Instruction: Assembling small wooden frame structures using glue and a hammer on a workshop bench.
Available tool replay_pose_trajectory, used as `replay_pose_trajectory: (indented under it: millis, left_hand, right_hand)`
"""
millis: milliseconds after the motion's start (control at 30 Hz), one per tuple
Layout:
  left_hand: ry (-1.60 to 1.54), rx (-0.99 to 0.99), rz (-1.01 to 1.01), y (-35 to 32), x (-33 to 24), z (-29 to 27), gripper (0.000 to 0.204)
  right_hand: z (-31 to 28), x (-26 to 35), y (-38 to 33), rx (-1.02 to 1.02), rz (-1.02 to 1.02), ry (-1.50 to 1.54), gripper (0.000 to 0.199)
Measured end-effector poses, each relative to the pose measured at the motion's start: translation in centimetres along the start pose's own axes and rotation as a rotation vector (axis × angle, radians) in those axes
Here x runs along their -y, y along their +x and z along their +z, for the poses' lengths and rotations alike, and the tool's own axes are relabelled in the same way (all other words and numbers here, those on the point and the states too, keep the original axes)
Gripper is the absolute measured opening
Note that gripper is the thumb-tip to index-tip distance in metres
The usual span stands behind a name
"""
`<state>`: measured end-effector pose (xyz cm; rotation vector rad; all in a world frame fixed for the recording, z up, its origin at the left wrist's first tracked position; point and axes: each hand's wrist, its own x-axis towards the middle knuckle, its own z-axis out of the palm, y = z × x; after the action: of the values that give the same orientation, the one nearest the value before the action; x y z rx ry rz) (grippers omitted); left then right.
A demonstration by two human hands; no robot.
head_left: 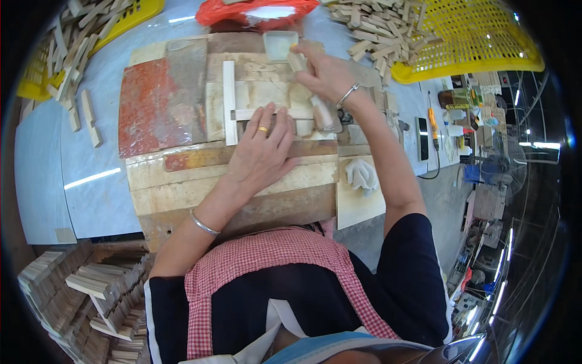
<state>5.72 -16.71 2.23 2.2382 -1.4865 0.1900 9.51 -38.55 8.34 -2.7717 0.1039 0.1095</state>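
My left hand (265, 134) lies flat, fingers stretched out, over a short pale wood strip (245, 114) on the work board. The strip's left end meets a longer upright wood strip (229, 103), making a T shape. My right hand (325, 76) is closed around a small pale wooden piece (296, 61), just beside a shallow translucent tray (280, 47) at the far side of the board. Below the right hand lies a pale, rounded object (322, 113) that I cannot make out clearly.
Wood sticks (385, 33) are heaped at the back right by a yellow basket (485, 42); more sticks (73, 54) lie back left. A red plastic bag (254, 15) sits behind. A white cloth (362, 176), phone (422, 138) and soldering-iron-like tool (433, 121) lie right. Stacked wood (91, 291) stands lower left.
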Motion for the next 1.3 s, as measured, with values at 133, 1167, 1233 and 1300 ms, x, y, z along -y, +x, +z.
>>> replay_pose_trajectory:
  millis: [133, 1167, 1233, 1300]
  left_hand:
    - [0.024, -0.012, -0.001, 0.0, -0.3, -0.1, 0.072]
    - [0.140, 0.076, -0.012, 1.6, -2.2, 0.0, 0.072]
    - [0.165, 0.092, -0.004, 1.7, -2.2, 0.0, 0.073]
    - [0.192, 0.109, -0.001, 1.7, -2.3, 0.3, 0.073]
  right_hand:
    - [1.8, -2.2, -0.9, -0.044, 0.094, -0.049, 0.052]
    - [6.4, -2.9, -2.0, -0.406, 0.005, -0.424, 0.031]
    - [6.2, -2.8, -1.9, -0.396, 0.001, -0.479, 0.030]
    - [5.6, -2.5, -1.8, -0.255, 0.059, -0.435, 0.030]
